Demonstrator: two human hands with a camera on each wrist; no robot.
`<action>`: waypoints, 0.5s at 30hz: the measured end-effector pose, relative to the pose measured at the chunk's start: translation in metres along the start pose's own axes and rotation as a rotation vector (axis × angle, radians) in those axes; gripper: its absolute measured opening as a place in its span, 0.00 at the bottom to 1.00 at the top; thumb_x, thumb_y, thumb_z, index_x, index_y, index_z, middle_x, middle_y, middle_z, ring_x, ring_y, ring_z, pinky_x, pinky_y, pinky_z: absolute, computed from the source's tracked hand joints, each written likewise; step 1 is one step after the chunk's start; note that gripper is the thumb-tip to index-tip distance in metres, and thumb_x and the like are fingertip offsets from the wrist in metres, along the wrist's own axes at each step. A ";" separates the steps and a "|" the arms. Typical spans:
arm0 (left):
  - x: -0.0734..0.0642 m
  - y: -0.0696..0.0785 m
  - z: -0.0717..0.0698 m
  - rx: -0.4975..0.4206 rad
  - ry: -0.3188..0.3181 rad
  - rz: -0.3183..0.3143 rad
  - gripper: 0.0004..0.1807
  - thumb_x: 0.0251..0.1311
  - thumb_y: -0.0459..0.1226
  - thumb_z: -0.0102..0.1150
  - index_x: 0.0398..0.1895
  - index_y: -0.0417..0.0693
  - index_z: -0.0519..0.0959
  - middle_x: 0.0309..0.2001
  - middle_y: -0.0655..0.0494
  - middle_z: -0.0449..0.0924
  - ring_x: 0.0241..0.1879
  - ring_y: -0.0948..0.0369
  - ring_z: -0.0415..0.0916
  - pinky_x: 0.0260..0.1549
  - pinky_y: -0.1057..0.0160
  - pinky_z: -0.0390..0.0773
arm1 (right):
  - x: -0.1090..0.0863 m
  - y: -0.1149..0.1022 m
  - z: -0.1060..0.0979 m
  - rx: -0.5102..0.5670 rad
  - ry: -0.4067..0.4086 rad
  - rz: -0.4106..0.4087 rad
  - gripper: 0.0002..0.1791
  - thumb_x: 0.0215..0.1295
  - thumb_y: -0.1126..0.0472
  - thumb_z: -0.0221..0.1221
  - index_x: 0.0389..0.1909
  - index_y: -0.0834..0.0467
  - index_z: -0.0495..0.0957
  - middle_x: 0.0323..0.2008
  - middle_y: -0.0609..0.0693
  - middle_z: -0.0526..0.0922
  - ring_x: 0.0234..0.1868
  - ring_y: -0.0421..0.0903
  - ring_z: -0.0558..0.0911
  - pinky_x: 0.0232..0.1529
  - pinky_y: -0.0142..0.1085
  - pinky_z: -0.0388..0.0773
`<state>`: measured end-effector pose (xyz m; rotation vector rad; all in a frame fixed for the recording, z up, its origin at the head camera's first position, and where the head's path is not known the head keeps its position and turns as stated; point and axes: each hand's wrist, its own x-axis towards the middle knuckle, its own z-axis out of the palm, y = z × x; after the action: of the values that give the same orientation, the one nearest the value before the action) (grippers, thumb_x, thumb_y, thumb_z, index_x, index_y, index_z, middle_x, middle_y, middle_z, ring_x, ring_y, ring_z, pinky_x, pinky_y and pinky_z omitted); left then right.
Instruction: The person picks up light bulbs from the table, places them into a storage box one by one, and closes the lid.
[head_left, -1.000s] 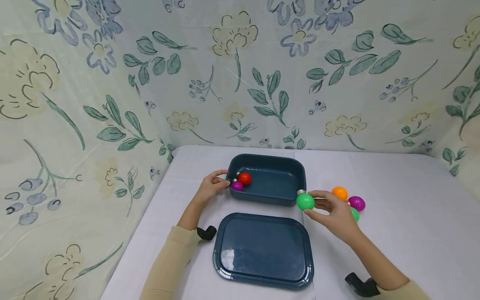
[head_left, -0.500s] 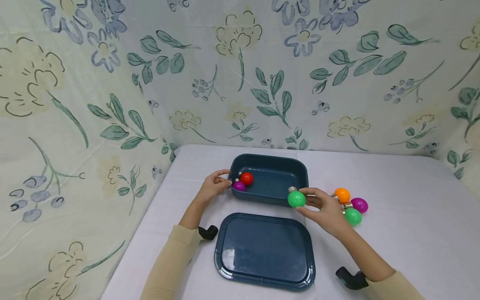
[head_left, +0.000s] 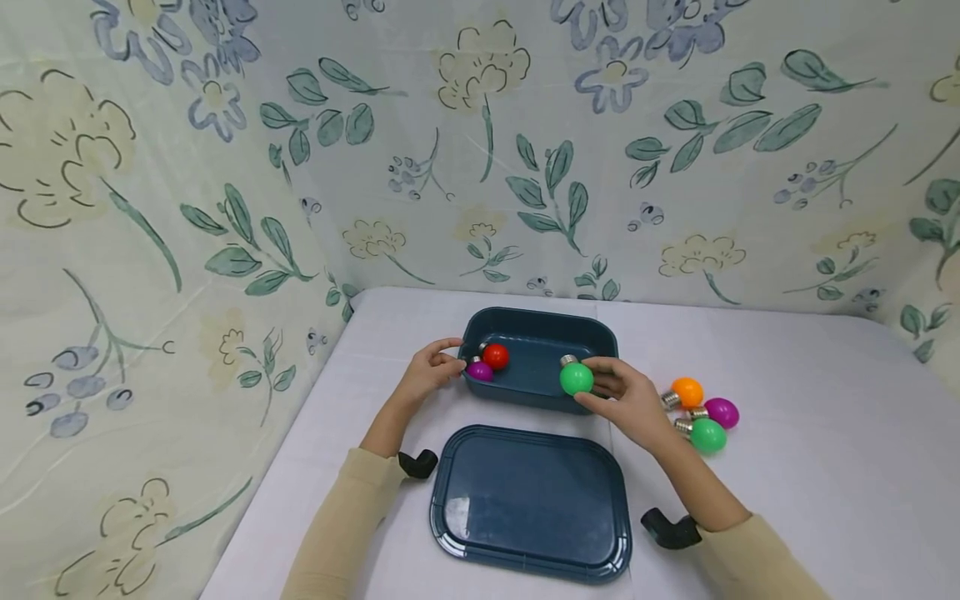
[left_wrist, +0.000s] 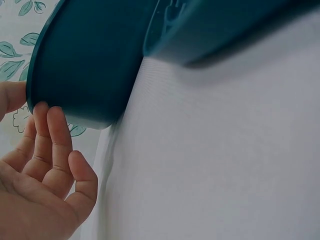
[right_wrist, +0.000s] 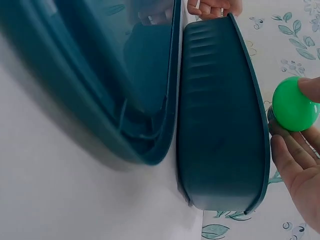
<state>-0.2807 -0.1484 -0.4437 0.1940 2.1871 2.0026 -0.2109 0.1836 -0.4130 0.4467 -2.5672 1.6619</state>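
Note:
In the head view my right hand [head_left: 630,400] pinches a green light bulb [head_left: 576,378], its silvery screw base tilted up. It is over the front right of a dark blue box [head_left: 555,398]; the right wrist view shows the bulb [right_wrist: 292,105] above the box's rim. My left hand [head_left: 429,373] holds the box's left rim; in the left wrist view, several fingers [left_wrist: 59,135] lie at the outer wall. A red bulb [head_left: 496,357] and a purple bulb [head_left: 480,372] lie inside at the left end.
A dark blue lid [head_left: 531,504] lies in front of the box. Right of it rest an orange bulb [head_left: 687,392], a purple bulb [head_left: 723,412] and a green bulb [head_left: 708,436] on the white tablecloth [head_left: 810,467]. A floral curtain [head_left: 420,167] hangs behind.
My right hand has carried the green bulb leftward, from beside the box's right corner to over its front right part. My left hand has stayed at the rim.

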 end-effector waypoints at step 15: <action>-0.013 0.020 0.003 0.020 -0.006 -0.002 0.27 0.63 0.29 0.58 0.65 0.31 0.67 0.30 0.53 0.78 0.44 0.31 0.68 0.32 0.61 0.70 | 0.023 0.003 0.013 0.024 -0.025 -0.008 0.27 0.60 0.64 0.68 0.59 0.65 0.72 0.57 0.64 0.75 0.56 0.60 0.78 0.48 0.36 0.78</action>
<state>-0.2672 -0.1461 -0.4236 0.1994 2.2034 1.9773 -0.2318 0.1683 -0.4162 0.4819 -2.5616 1.6971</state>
